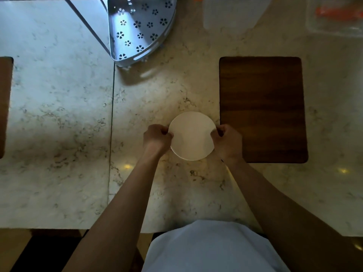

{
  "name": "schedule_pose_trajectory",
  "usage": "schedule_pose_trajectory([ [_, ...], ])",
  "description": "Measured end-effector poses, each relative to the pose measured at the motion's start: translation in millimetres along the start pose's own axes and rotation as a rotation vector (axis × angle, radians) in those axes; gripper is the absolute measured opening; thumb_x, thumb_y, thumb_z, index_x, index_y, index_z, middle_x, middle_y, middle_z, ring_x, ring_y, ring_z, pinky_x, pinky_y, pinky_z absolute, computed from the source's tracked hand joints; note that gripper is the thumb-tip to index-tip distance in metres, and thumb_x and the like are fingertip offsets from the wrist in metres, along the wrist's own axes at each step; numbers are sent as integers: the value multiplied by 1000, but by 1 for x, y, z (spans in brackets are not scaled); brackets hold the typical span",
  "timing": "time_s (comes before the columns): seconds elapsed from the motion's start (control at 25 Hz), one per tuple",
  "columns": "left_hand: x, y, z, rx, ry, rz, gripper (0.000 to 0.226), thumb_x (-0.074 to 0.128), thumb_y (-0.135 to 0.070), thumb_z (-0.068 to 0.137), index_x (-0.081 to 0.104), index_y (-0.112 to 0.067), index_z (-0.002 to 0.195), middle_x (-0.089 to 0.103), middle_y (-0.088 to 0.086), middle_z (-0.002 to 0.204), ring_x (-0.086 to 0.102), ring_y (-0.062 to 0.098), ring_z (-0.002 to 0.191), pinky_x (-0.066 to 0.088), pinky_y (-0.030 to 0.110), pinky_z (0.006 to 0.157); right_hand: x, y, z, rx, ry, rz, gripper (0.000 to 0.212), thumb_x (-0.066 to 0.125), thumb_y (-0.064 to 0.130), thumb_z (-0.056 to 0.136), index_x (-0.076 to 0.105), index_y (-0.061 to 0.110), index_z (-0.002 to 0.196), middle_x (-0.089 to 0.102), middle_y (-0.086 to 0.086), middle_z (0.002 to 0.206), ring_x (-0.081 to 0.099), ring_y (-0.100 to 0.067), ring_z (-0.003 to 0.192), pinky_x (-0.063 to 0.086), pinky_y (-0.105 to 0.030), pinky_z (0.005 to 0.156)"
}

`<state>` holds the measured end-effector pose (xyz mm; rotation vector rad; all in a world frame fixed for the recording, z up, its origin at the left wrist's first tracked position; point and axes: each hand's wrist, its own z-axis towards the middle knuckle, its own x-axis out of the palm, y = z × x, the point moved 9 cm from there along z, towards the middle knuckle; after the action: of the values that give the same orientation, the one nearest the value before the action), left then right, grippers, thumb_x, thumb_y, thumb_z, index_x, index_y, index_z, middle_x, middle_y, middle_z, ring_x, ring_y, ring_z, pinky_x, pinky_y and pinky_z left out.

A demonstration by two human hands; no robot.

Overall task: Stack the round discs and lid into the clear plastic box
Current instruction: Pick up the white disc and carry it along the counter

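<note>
Left hand [157, 137] and right hand [227, 141] pinch opposite edges of the disc [191, 136] between them (probably to keep it level); the clear box [231, 14] sits well beyond.

Marble worktop [59, 114], brown mat [263, 108] at 3 o'clock, metal rack [141, 30] at 11, clear boxes [231, 14] at 1.
</note>
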<state>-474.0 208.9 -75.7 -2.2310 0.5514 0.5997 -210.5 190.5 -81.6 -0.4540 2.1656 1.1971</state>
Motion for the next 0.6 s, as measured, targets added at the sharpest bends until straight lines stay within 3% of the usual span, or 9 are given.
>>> schedule_pose_trajectory([
  [0.28,0,-17,-7,91,-60,205,21,56,-11,79,77,-16,81,73,4,70,67,21,63,58,34,62,-2,3,-2,1,-6,-53,26,61,32,90,65,9,101,67,-7,99,61,-20,86,54,-41,74],
  [0.48,1,-18,-6,151,-74,236,19,54,-15,77,73,-13,77,71,5,71,64,23,68,56,34,64,-4,14,-5,-65,-24,-252,26,57,36,93,68,13,96,67,-5,90,62,-20,78,52,-35,65],
  [0.6,6,-20,-5,206,-87,331,24,51,-21,79,71,-9,87,68,9,83,61,28,79,51,35,68,-6,17,-5,-69,-9,-345,26,56,37,94,69,15,90,67,-4,85,62,-20,73,47,-30,59],
])
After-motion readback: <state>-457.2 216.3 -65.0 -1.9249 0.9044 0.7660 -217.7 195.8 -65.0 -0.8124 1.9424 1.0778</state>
